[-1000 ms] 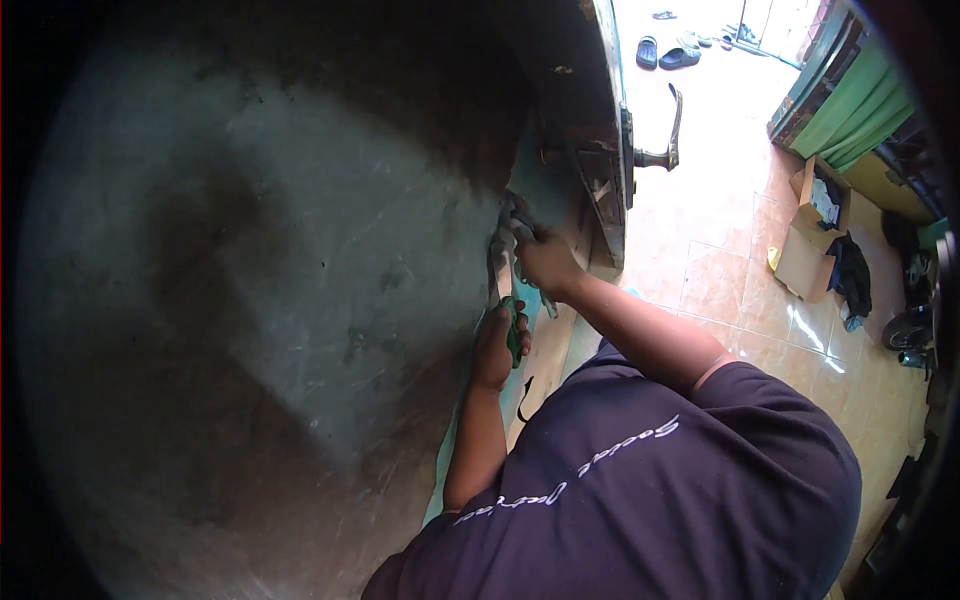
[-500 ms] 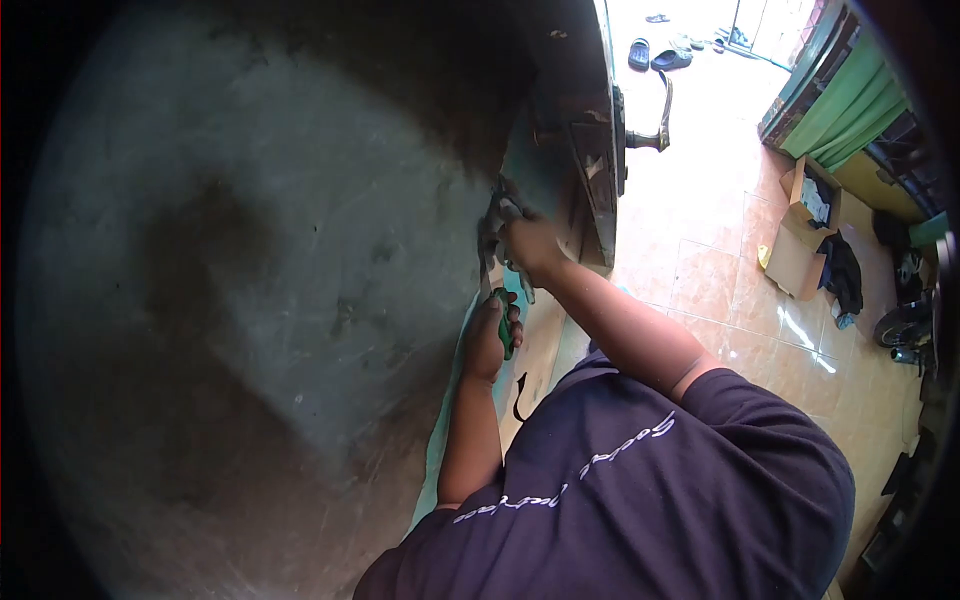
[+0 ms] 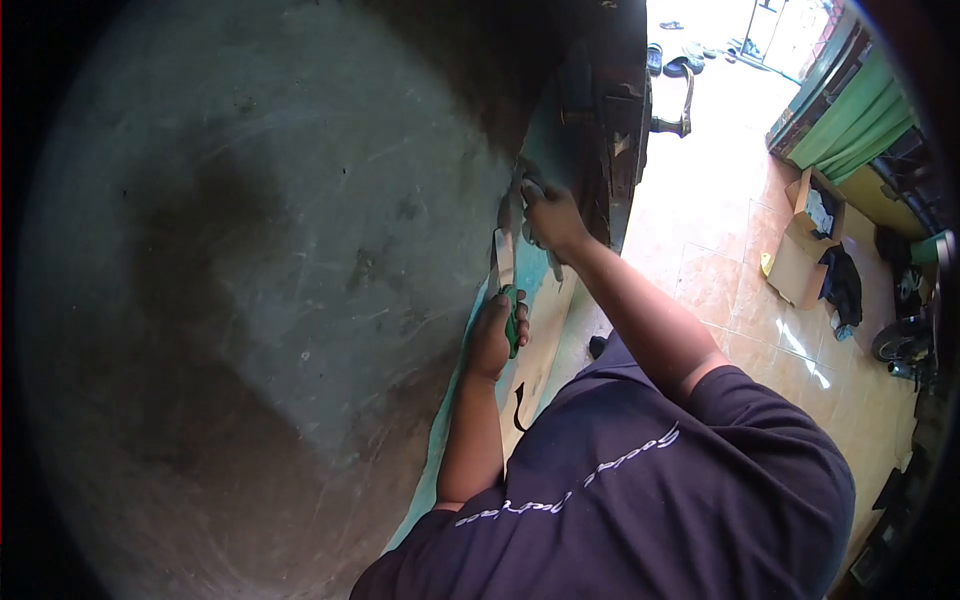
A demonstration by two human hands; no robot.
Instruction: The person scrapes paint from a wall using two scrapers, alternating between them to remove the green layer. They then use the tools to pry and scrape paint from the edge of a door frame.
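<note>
My left hand (image 3: 489, 342) is closed around the green handle of a putty knife (image 3: 505, 258), its broad metal blade pointing up along the edge of a grey wall (image 3: 320, 260). Higher and to the right, my right hand (image 3: 556, 222) grips a slim grey tool (image 3: 557, 268) whose lower end sticks out below the fist. I cannot tell the kind of this tool. Its upper end overlaps the wall's edge, where the grey surface meets a turquoise strip (image 3: 540, 258). The putty knife's blade lies just below the right fist.
A dark door with a metal lever handle (image 3: 675, 126) stands right of my hands. Behind it, a tiled floor (image 3: 725, 270) holds an open cardboard box (image 3: 797, 262), dark cloth (image 3: 842, 283) and shoes (image 3: 684, 66). A green curtain (image 3: 850, 120) hangs farther right.
The right hand has moved up and slightly right, away from the left hand. More of the putty knife's blade shows now. The view has shifted a little, with the door farther right.
</note>
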